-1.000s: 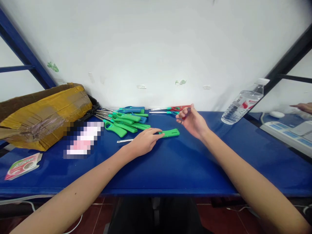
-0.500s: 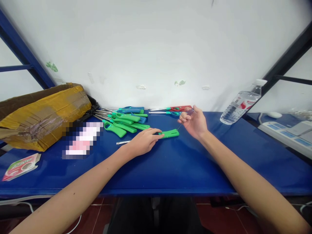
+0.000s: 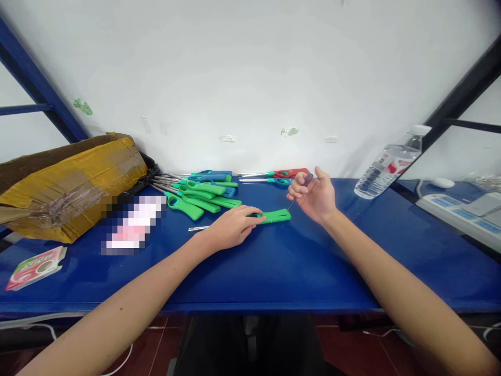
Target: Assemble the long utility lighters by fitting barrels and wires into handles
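A green long-nosed lighter (image 3: 276, 215) lies flat on the blue table, its metal barrel pointing left. My left hand (image 3: 235, 225) is closed over its middle and covers part of it. Near the right end of the handle, the thin metal shaft of a screwdriver (image 3: 309, 179) meets the green plastic. My right hand (image 3: 316, 196) is closed around that screwdriver's dark purple, translucent grip, palm turned up. Behind my left hand is a pile of green and blue lighters (image 3: 201, 190). A red lighter (image 3: 291, 173) and a blue lighter (image 3: 282, 181) lie near the wall.
A taped cardboard box (image 3: 74, 188) stands at the left, with a torn printed card (image 3: 37, 267) before it. A water bottle (image 3: 391, 164) leans at the back right, near a white power strip (image 3: 462, 214). The blue table (image 3: 297, 282) runs back to a white wall.
The purple screwdriver grip now shows between my right fingers, and that hand has turned slightly. My left hand stays on the green lighter; the view has shifted a little.
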Motion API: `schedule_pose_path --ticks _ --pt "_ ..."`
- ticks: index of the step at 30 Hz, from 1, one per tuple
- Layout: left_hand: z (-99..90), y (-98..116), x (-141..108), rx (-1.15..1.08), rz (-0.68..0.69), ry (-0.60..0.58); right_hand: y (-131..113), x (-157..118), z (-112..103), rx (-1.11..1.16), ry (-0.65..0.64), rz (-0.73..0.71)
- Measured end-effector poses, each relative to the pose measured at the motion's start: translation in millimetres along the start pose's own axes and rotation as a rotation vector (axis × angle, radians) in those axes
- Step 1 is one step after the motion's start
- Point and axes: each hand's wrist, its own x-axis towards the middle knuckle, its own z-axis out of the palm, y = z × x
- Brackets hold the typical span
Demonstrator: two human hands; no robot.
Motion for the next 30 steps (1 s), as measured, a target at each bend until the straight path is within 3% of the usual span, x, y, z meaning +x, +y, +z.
schedule_pose_path --ticks 10,18,26,30 --pt "0.7 1.5 0.4 0.005 -0.018 0.001 -1.0 3.9 -3.0 -0.044 0.047 -0.057" --pt "-0.5 1.6 0.1 -0.001 -0.008 0.002 -1.9 -0.4 2.4 -0.045 -0.063 -0.016" --pt "-0.4 2.2 0.1 0.006 -0.021 -0.007 -3.3 2.5 -3.7 -0.018 0.008 -0.069" --pt "-0.6 2.3 0.2 0.005 -0.022 -0.013 -2.0 6.3 -8.2 0.010 0.028 -0.003"
